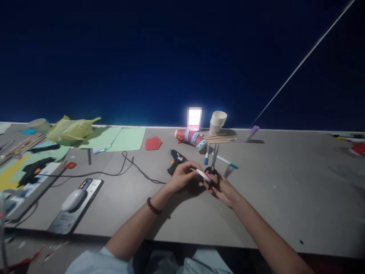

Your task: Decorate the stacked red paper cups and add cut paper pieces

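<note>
My left hand (pixel 187 174) is closed, with its fingertips pinching a small white-rimmed piece (pixel 203 175) that has some red or pink on it; its kind is hard to make out. My right hand (pixel 221 189) grips black-handled scissors (pixel 215 160), whose blades point up and away from me. The fingertips of that hand also come close to the small piece, and whether they touch it I cannot tell. Just beyond my left hand lies a black glue gun (pixel 176 159). Two capped markers (pixel 224 160) rest behind the scissors.
Patterned red and blue paper cups (pixel 191 137) lie near the wall, beside stacked white cups (pixel 218 121) and wooden sticks (pixel 219 139). Leftward are red paper (pixel 153 143), green sheets (pixel 128 138), a phone (pixel 68 217) under a white mouse (pixel 73 199), and a power strip (pixel 47 180). A cord crosses the table.
</note>
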`<state>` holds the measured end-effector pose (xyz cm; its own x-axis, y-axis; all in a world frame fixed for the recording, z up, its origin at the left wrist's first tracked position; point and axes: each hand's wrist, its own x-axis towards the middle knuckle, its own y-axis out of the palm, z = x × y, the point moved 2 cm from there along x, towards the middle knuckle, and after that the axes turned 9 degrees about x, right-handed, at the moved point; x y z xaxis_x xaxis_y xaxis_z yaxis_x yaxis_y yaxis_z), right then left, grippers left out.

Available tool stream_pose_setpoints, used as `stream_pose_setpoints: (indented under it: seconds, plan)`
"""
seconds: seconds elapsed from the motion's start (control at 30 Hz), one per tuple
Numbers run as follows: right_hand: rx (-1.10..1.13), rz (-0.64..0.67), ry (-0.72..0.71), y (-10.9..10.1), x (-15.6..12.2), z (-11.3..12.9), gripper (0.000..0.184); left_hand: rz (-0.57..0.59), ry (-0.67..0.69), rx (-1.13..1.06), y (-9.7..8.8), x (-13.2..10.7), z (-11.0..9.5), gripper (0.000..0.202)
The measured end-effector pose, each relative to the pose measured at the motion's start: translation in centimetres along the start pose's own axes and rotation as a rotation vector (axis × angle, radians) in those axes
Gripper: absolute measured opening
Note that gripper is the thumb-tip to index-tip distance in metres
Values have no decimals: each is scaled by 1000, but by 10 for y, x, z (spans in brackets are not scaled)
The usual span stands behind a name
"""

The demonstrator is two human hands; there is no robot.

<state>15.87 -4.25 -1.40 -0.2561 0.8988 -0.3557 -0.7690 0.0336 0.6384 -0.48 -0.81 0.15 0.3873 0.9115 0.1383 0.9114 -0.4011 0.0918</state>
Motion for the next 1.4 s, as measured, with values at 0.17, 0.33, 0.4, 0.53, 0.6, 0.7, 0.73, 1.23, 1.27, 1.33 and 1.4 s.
stream_pose_setpoints:
  seconds: [0.17, 0.33, 0.4, 0.53, 0.6, 0.7, 0.73, 1.23, 1.27, 1.33, 1.4]
  plan:
    - [-58, -10, -5, 3, -5, 1, 57, -122, -190, -124, 2, 2, 0, 39]
    - [-230, 87, -61, 2, -8, 1, 57, -255, -237, -257, -5, 6, 1, 47]
    - [-332, 92, -61, 2, -8, -1, 59, -305, -249, -311, -9, 8, 2, 52]
    - [-448, 82, -99, 2, -6, -8, 54, -355, -274, -398, -13, 9, -2, 57]
    - [-473, 96, -131, 2, -5, -10, 50, -355, -280, -427, -13, 8, -5, 57]
    - [-515, 82, -145, 0, -4, -10, 48, -338, -281, -433, -11, 6, -10, 53]
    - [-528, 73, -146, -1, -4, -10, 48, -332, -282, -430, -10, 5, -10, 52]
    - [-639, 14, -206, -5, -4, -10, 47, -290, -267, -356, -10, 5, -6, 49]
    - [-657, 8, -213, -7, -4, -10, 46, -290, -262, -353, -10, 5, -7, 49]
    - [-700, -4, -244, -10, -3, -10, 45, -290, -260, -348, -10, 6, -8, 49]
    - [-734, -15, -280, -11, -3, -10, 45, -304, -266, -341, -10, 6, -9, 49]
